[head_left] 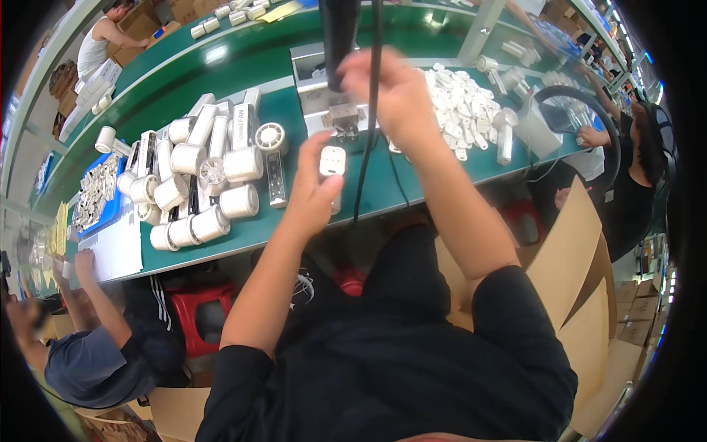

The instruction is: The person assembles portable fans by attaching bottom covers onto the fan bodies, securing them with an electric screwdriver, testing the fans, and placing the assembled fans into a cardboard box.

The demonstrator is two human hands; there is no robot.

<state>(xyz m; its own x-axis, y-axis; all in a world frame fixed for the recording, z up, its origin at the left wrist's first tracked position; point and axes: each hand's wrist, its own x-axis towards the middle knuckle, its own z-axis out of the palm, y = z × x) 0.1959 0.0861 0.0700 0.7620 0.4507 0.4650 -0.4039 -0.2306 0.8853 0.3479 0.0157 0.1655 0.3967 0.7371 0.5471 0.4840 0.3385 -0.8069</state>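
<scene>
My left hand (311,197) is wrapped round a white handheld fan (333,162), near the front edge of the green bench. The fan's flat end, with small dark holes and a slot, faces up; my fingers hide much of its body. My right hand (398,103) is raised farther back, beside a thick black upright bar (339,33) and a thin black cable (375,66). Motion smears its fingers, so I cannot tell whether it grips anything. Below the bar sits a metal fixture (343,118) on a grey machine base (313,99).
White handheld fans (243,163) lie heaped at left, past them a blue tray (110,214) of small parts. Small white plastic pieces (460,103) are piled right of the machine. Co-workers sit at both sides. An open cardboard box (571,258) stands by my right arm.
</scene>
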